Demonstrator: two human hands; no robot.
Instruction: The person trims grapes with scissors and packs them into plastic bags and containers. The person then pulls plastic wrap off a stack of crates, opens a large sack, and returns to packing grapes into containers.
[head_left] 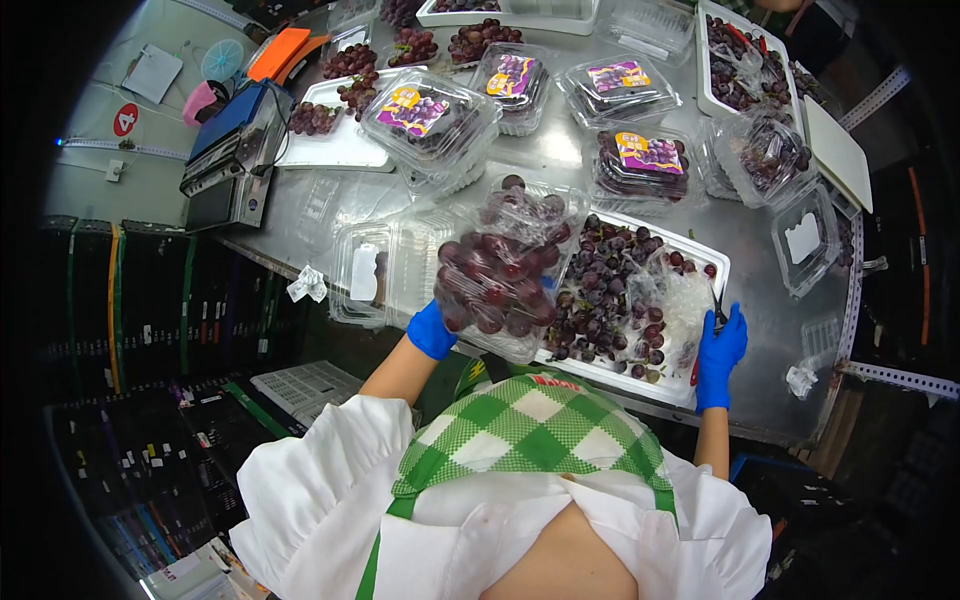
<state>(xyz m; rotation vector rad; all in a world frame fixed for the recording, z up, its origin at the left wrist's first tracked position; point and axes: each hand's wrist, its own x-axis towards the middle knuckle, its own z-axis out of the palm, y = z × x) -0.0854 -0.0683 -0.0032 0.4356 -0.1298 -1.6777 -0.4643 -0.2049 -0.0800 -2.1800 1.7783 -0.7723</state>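
Note:
My left hand [430, 331], in a blue glove, grips the near left side of a clear plastic clamshell [517, 349] and tilts it up. Large dark red grapes [495, 275] fill that box; the fingers under it are partly hidden. Over the right edge of a white foam tray [652, 389], my blue-gloved right hand [720, 355] is closed around small scissors [719, 312] with dark blades and a bit of red at the handle. Loose dark grapes [610, 280] and crumpled clear wrap [685, 305] lie in the tray.
Labelled grape boxes [640, 165] and stacked clamshells [430, 120] stand across the metal table [330, 215]. A scale [235, 150] sits at left. More grape trays [705, 85] are at the back. An open clamshell [805, 240] lies right, near crumpled paper [801, 380].

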